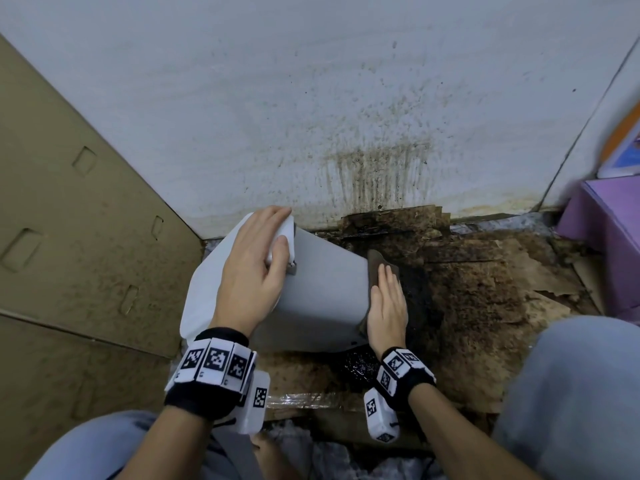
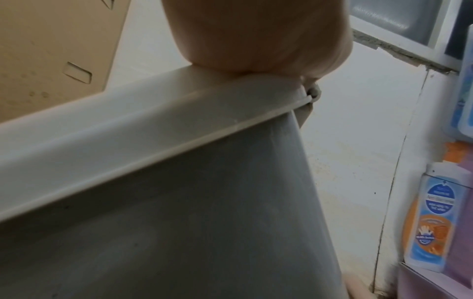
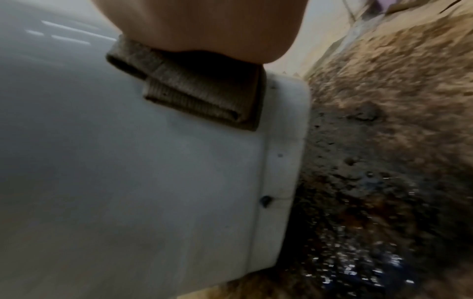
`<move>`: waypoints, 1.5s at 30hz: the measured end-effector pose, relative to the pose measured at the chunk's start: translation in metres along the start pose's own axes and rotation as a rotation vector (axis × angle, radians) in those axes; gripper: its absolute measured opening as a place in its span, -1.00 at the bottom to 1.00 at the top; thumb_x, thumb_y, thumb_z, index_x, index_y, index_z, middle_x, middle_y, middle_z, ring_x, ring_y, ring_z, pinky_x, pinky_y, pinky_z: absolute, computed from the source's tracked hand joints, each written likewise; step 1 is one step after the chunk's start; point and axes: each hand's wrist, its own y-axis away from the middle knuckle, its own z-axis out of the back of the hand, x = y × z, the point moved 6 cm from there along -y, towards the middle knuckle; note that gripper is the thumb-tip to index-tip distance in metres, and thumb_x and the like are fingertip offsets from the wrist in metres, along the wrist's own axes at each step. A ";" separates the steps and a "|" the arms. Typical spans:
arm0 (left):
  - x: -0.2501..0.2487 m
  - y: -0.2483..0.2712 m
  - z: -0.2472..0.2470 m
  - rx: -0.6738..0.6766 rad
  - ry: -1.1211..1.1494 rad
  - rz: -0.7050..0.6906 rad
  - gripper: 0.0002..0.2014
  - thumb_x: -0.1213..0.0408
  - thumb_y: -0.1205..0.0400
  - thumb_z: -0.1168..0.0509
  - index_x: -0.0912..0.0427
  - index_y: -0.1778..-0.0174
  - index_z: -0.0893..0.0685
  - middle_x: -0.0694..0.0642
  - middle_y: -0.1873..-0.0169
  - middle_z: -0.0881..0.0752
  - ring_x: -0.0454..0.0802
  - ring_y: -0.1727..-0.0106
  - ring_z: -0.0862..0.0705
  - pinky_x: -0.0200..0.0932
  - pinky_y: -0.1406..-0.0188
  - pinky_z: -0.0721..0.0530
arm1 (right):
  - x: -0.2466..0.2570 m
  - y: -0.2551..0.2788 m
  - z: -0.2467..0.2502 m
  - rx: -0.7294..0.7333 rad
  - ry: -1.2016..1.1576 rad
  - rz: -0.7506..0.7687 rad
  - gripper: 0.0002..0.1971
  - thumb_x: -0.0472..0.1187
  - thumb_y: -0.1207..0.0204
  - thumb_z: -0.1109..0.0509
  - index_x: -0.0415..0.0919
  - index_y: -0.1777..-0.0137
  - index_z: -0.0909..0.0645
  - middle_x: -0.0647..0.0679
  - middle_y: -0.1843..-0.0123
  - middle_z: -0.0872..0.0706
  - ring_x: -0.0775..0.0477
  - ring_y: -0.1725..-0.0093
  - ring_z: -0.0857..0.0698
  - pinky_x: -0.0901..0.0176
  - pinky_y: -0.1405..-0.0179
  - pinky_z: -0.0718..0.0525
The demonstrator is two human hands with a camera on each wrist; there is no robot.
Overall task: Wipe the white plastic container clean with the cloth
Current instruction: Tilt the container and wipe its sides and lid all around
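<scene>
The white plastic container [image 1: 322, 296] lies tilted on its side, rim to the upper left, base to the right. My left hand [image 1: 266, 237] grips its rim [image 2: 128, 131], fingers over the top edge and thumb on the outside. My right hand [image 1: 386, 289] lies flat, fingers straight, pressing a folded brown cloth [image 1: 375, 261] against the container's side near the base. In the right wrist view the cloth [image 3: 199, 91] sits doubled under the palm [image 3: 204, 26], just short of the base band of the container [image 3: 128, 182]. The container's inside is hidden.
Soaked, dirt-blackened cardboard [image 1: 467, 289] covers the floor under and right of the container. A stained white wall [image 1: 346, 116] stands behind, a cardboard panel [image 1: 69, 220] at left, a purple box [image 1: 609, 230] at right. Bottles [image 2: 432, 218] stand by the wall. My knees flank the front.
</scene>
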 end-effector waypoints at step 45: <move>0.001 -0.001 0.002 -0.045 0.006 -0.004 -0.58 0.18 -0.84 -0.10 0.09 -0.62 -0.56 0.02 -0.63 -0.53 -0.07 -0.72 -0.37 0.00 -0.71 -0.33 | 0.078 0.025 -0.020 0.022 -0.028 0.154 -0.40 0.03 -0.74 0.19 0.01 -0.79 -0.03 0.13 -0.81 -0.01 0.21 -0.77 0.08 0.07 -0.76 0.11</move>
